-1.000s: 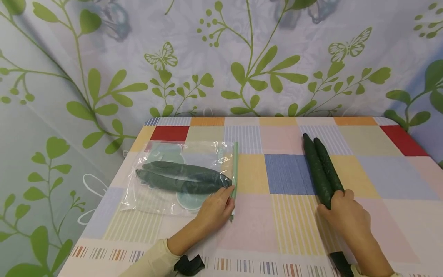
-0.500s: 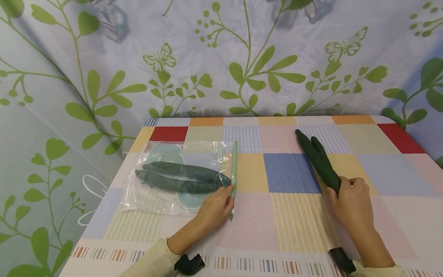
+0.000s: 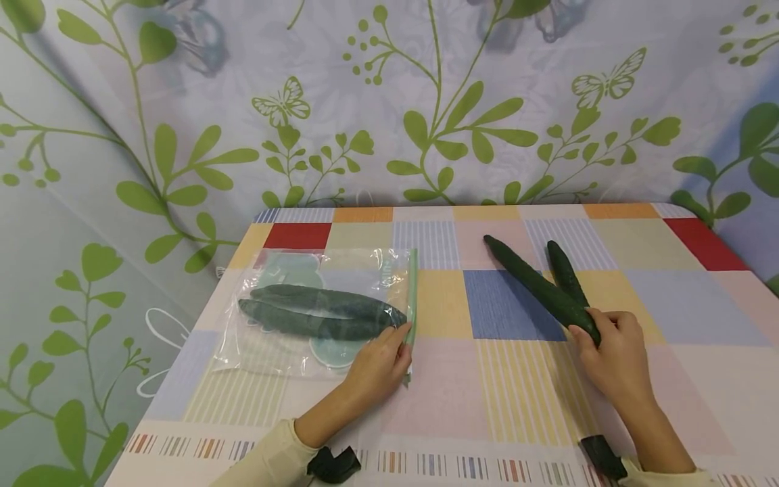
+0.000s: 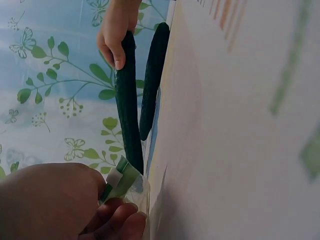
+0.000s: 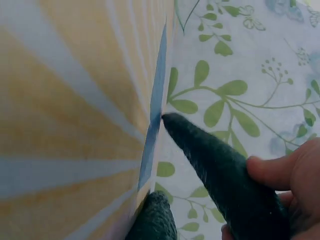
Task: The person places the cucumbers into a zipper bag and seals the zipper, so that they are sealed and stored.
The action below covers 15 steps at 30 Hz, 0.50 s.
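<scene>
In the head view my right hand (image 3: 617,358) grips one cucumber (image 3: 538,284) near its near end, and its far tip points up and left. In the left wrist view this cucumber (image 4: 129,105) stands off the tabletop. A second cucumber (image 3: 566,270) lies on the table just behind it, partly hidden by the held one and the hand. My left hand (image 3: 380,362) pinches the green zip edge (image 3: 414,284) of a clear plastic zip bag (image 3: 286,362) at its near corner. Inside the bag lie two cucumbers (image 3: 322,314), side by side.
A patchwork-patterned cloth (image 3: 438,399) covers the table. Behind it hangs a leaf-and-butterfly curtain (image 3: 341,101), close to the table's back edge. Black straps (image 3: 333,465) show at both wrists.
My right hand has lifted one cucumber from beside the other and swung its far tip leftward. The second cucumber stays on the table. My left hand has kept its place on the bag.
</scene>
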### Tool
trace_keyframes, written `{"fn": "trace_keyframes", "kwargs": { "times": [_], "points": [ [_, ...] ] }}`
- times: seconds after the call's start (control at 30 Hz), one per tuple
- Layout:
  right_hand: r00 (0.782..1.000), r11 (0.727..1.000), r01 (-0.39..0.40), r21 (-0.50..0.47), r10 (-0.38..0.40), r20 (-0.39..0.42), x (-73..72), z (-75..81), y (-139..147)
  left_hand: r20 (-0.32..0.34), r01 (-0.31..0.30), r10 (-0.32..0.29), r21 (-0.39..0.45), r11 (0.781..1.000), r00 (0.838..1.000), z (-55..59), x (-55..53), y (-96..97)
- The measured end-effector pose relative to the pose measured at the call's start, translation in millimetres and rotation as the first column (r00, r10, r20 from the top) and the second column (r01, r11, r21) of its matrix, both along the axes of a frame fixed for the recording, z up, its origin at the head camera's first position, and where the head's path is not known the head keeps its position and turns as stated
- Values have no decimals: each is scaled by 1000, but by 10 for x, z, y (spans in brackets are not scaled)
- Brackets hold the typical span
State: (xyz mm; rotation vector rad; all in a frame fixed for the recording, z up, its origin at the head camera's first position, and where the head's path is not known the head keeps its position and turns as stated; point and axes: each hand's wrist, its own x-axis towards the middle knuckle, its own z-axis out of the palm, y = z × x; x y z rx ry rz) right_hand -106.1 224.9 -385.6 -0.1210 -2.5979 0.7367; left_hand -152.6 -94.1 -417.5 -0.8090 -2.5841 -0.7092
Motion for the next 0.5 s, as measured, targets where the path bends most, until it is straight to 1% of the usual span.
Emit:
{"fn": "trace_keyframes", "kwargs": {
  "times": [0.1, 0.13, 0.3, 0.43, 0.5],
  "points": [
    [995, 997, -41, -62, 47, 90, 16, 20, -17, -30, 4, -3, 14, 1000, 1000, -8, -5, -3],
    [992, 996, -56, -73, 64, 105, 17, 26, -18, -42, 6, -6, 18, 1000, 999, -9, -8, -4],
    [982, 988, -124, -95, 136, 133, 13, 39, -3, -76, 12, -9, 34, 999, 997, -5, -17, -5],
    [971, 980, -154, -123, 174, 164, 17, 44, 13, -74, 8, -5, 36, 999, 997, -4, -16, -8],
    [961, 974, -171, -148, 199, 195, 21, 49, 22, -68, 6, -3, 36, 999, 998, -4, -16, -10]
  ]
}}
